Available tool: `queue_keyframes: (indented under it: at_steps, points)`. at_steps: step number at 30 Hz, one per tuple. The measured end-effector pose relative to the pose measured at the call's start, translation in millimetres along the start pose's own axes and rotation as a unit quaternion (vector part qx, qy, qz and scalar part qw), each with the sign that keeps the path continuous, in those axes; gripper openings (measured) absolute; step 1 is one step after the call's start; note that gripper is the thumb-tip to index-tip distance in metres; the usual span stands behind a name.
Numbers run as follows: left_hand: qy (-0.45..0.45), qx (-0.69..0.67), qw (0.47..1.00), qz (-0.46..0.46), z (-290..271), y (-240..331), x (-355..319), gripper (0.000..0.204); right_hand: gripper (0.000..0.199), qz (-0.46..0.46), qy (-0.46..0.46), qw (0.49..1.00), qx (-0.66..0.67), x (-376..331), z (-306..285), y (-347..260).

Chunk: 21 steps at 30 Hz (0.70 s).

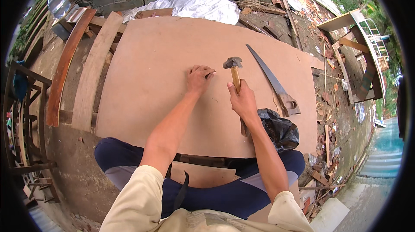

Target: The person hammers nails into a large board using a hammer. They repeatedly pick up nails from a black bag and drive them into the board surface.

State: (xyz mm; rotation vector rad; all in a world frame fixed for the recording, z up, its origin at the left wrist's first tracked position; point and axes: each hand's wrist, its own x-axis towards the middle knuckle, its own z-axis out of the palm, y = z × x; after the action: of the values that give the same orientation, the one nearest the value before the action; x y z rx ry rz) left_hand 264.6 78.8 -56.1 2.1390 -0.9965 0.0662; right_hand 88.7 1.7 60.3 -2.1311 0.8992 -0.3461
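A large brown hardboard sheet (155,59) lies flat in front of me. My left hand (199,78) rests on it with the fingers pinched on a small dark nail at its fingertips. My right hand (243,101) grips the wooden handle of a hammer (234,70), whose metal head hangs just right of the left fingertips, a little above the board. A handsaw (272,80) with a wooden grip lies on the board to the right of the hammer.
A crumpled black plastic bag (281,130) sits at the board's near right edge. Wooden planks (93,72) lie along the left side. A white tarp (199,3) and stone wall are beyond the board. Rubble and wood scraps (328,115) litter the right.
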Motion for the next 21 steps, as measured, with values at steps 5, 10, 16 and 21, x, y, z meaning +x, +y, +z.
queue_keyframes:
  at_steps: [5, 10, 16, 21]
  points:
    - [0.004, -0.009, 1.000, -0.005, -0.2, 1.5, -1.1, 0.014, 0.037, -0.040, 0.018, 0.999, -0.026, 22.5, 28.9, 0.2]
    - [-0.003, -0.008, 1.000, -0.008, -3.1, 3.5, -0.8, 0.015, 0.037, -0.019, -0.007, 0.998, -0.053, 32.1, 28.0, -0.5]
    - [-0.004, -0.003, 1.000, -0.016, 0.1, 7.5, 0.5, 0.014, 0.036, -0.047, 0.004, 0.998, -0.052, 38.6, 34.1, 15.6]
    - [-0.005, 0.000, 1.000, -0.016, 0.4, -1.3, -2.6, 0.014, 0.032, -0.024, -0.007, 1.000, -0.009, 31.4, 23.2, -14.0]
